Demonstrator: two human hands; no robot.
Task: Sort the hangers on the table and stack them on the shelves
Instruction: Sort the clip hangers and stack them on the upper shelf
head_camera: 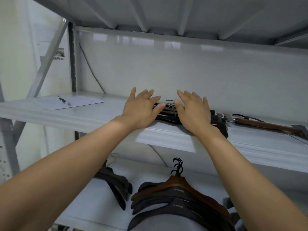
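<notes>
A stack of dark hangers lies on the white middle shelf, its metal hooks pointing toward the back wall. My left hand rests flat on the stack's left end, fingers straight and spread. On the right part of the stack my right hand lies flat with straight fingers. Most of the stack is hidden under both hands. On the shelf below sit a pile of brown and dark hangers and a smaller dark pile.
A brown clip hanger lies at the right of the middle shelf. A sheet of paper with a pen sits at its left. The upper shelf's underside hangs close overhead. A grey upright stands at the left.
</notes>
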